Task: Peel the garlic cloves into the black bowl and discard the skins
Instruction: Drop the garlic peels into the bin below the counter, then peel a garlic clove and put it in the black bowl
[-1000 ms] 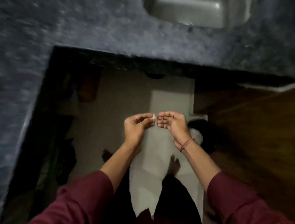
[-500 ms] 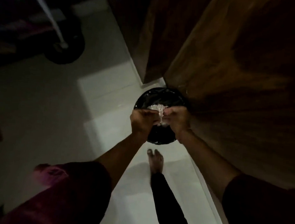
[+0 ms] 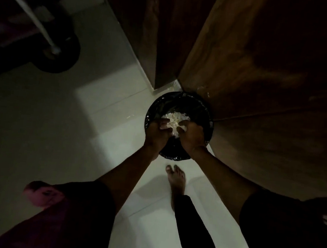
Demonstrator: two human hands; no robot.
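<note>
Above the bin [image 3: 204, 113], left hand [image 3: 155, 134] and right hand [image 3: 192, 137] side by side, skins [image 3: 176, 119] between them, cabinet [image 3: 262, 73] alongside.

The skins [image 3: 174, 118] are white with a creamy tinge, bright against the glossy black liner [image 3: 198, 112] of the bin. The floor [image 3: 96, 157] is pale grey-white tile crossed by thin straight joints, with one lighter patch. The door [image 3: 262, 73] is warm brown wood with darker streaked grain. The sleeve [image 3: 55, 223] is dark maroon and the trouser leg [image 3: 194, 231] is black. A white pole [image 3: 36, 26] meets a black round base [image 3: 71, 60].
</note>
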